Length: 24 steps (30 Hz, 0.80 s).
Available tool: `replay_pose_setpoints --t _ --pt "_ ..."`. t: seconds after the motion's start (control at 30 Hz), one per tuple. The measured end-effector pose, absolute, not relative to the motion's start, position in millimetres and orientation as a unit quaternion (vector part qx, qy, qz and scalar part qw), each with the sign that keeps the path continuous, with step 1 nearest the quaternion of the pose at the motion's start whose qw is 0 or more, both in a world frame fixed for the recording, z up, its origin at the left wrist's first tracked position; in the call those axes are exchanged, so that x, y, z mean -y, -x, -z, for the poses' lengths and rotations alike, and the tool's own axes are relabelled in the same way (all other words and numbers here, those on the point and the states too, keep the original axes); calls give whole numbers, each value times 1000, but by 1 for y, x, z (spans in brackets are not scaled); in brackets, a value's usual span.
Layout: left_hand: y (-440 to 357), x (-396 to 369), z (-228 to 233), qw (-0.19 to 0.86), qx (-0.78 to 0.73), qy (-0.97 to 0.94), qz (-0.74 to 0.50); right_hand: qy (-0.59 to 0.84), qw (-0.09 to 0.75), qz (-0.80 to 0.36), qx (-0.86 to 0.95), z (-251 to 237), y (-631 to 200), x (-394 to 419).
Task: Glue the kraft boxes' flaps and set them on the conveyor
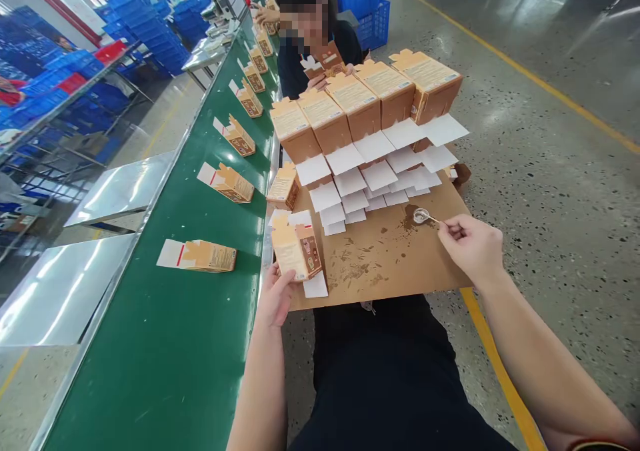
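Note:
My left hand [276, 295] grips the bottom of a small brown carton [295, 245] with an open white flap, held at the left edge of a cardboard board [385, 257] on my lap. My right hand [473, 244] pinches the handle of a small metal spoon [423, 216], whose bowl rests on the board near brown stains. Several more brown cartons [367, 101] lie in overlapping rows on the far half of the board, white flaps [350, 181] fanned toward me.
A green conveyor belt [165, 344] runs along my left, carrying several cartons [210, 256] lying on their sides. A person in dark clothes [320, 51] sits beyond the board, holding a carton. Blue crates [363, 1] stand behind; a yellow floor line [500, 371] passes under my right arm.

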<state>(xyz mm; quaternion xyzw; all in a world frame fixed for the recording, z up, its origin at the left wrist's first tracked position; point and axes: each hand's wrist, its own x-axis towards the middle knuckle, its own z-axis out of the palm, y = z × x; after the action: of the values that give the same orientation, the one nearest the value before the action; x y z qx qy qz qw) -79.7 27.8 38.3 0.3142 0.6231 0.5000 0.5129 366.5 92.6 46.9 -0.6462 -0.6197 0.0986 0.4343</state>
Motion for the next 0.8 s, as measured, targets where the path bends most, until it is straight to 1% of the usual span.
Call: replay_pose_setpoints --t 0.1,0.27,0.33,0.43,0.5,0.53,0.63,0.7,0.8 --pt "73 -15 -44 540 -592 -299 -518 644 395 -109 646 -42 -373 -113" --pt "56 -25 -45 500 -586 -314 -555 646 370 -113 658 -39 -380 -123" --pt "50 -32 -42 486 -591 -321 -559 651 376 -104 651 -43 -381 -119" --pt "44 -40 -38 485 -597 -331 -547 647 423 -91 628 -52 -368 -102" --pt "42 -44 -36 485 -600 -336 -540 616 452 -126 633 -54 -344 -84" --pt "42 -46 -35 484 -603 -338 -537 584 457 -164 651 -52 -327 -74" --pt "43 -47 -34 486 -609 -345 -524 489 432 -291 699 -40 -266 -45" --pt "44 -47 -33 490 -611 -350 -514 458 414 -315 721 -27 -229 -32" --pt "43 -46 -33 488 -613 -355 -509 436 399 -313 743 -10 -196 -25"
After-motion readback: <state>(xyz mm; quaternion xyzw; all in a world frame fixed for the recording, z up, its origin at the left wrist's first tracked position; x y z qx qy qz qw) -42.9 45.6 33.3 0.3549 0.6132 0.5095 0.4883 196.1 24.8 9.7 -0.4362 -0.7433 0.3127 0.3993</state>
